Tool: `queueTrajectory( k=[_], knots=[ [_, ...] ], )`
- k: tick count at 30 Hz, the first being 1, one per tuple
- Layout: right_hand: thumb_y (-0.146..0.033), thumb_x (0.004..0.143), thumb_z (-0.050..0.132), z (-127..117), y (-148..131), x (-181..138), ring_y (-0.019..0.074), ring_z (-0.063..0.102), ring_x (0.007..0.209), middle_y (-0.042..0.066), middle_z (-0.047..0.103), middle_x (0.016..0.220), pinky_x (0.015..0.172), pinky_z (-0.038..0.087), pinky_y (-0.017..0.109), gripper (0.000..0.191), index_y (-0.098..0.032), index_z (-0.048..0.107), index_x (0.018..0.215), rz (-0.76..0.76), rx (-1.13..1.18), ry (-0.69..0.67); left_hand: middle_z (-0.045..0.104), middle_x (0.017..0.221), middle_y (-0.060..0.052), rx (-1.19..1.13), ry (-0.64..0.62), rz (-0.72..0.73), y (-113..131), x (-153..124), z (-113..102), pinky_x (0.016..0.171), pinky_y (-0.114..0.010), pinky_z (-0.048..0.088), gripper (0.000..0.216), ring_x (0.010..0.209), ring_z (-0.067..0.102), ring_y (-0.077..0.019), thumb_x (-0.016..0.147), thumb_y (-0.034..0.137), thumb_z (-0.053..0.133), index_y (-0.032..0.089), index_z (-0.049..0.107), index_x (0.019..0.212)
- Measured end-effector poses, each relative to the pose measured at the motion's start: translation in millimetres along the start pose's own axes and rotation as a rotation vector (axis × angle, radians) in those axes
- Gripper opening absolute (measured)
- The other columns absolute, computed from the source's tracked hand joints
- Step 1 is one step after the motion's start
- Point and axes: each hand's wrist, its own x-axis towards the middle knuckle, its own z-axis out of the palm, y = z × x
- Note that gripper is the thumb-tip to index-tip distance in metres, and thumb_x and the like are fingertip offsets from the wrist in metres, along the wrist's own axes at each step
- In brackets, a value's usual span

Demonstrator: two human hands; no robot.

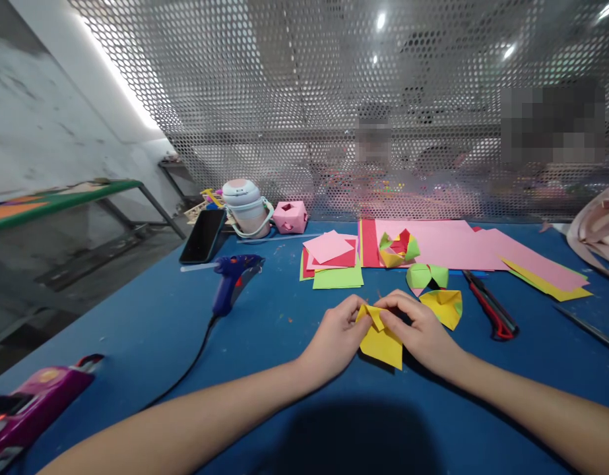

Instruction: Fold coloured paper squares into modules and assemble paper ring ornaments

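Paper (384,349) pinched by left fingers (352,304) and right fingers (402,302), seemingly mid-fold, likely needs creasing; folded piece (441,307) at two o'clock.

A perforated screen (304,99) rises at twelve o'clock beyond the blue table (264,349); stained wall (41,125), ten; ceiling light (381,22), one.

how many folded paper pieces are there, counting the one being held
5: pink one beside the lidded bottle; multicoloured one on the large pink sheet; mostly green one nearer; yellow one next to that; yellow piece between left hand and right hand. Others may be hidden.
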Motion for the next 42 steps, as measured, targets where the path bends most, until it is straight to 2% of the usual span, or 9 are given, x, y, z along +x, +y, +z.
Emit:
queueTrajectory(
  k=[10,17,24,29,34,38,42],
  knots=[
    [-0.022,0.089,0.046,2,6,-2,0.0137,0.053,0.078,0.003,0.052,0.084,0.069,0.046,0.027,0.027,-0.024,0.064,0.109,-0.041,-0.018,0.027,0.053,0.071,0.002,0.023,-0.041,0.014,6,0,-3,0.06,-0.019,0.037,0.017,0.067,0.046,-0.0107,0.084,0.028,0.046,0.014,0.057,0.082],
    [-0.022,0.088,0.048,2,10,-2,0.0141,0.053,0.076,0.002,0.05,0.08,0.068,0.047,0.029,0.028,-0.027,0.063,0.112,-0.103,-0.051,0.063,0.06,0.084,-0.002,0.026,-0.126,0.034,4,0,-4,0.071,-0.022,0.04,0.025,0.079,0.052,-0.0145,0.086,0.026,0.043,0.015,0.06,0.1],
    [-0.021,0.088,0.048,1,9,-2,0.0139,0.053,0.075,0.002,0.051,0.079,0.067,0.046,0.029,0.028,-0.026,0.064,0.11,-0.145,-0.069,0.068,0.061,0.087,-0.005,0.03,-0.167,0.052,4,1,-4,0.073,-0.025,0.042,0.031,0.081,0.053,-0.0166,0.088,0.033,0.041,0.012,0.061,0.099],
    [-0.021,0.088,0.049,2,7,-2,0.0146,0.055,0.075,0.003,0.054,0.079,0.066,0.046,0.028,0.024,-0.024,0.065,0.106,-0.144,-0.069,0.058,0.062,0.085,-0.004,0.072,-0.145,0.06,5,1,-5,0.071,-0.025,0.042,0.029,0.078,0.053,-0.016,0.087,0.032,0.042,0.013,0.064,0.094],
    [-0.031,0.086,0.052,-1,1,-2,0.0156,0.055,0.077,0.003,0.056,0.083,0.068,0.046,0.028,0.022,-0.021,0.063,0.103,-0.045,-0.079,0.042,0.063,0.083,-0.004,0.063,-0.109,0.023,5,1,-5,0.07,-0.025,0.043,0.029,0.077,0.055,-0.0161,0.086,0.033,0.043,0.014,0.064,0.092],
    [-0.037,0.091,0.043,-5,1,-1,0.0141,0.054,0.076,0.001,0.057,0.081,0.067,0.044,0.025,0.024,-0.02,0.059,0.086,0.117,0.02,0.015,0.065,0.085,-0.004,-0.011,-0.082,-0.027,4,1,-4,0.071,-0.025,0.043,0.029,0.079,0.056,-0.0167,0.086,0.034,0.045,0.013,0.063,0.097],
    [-0.039,0.089,0.046,-6,3,0,0.0132,0.051,0.07,-0.001,0.055,0.075,0.062,0.041,0.024,0.024,-0.019,0.055,0.081,0.179,0.065,-0.016,0.065,0.087,-0.004,-0.041,-0.103,-0.031,2,2,-5,0.073,-0.026,0.043,0.03,0.082,0.056,-0.017,0.086,0.036,0.045,0.015,0.062,0.1]
  ],
)
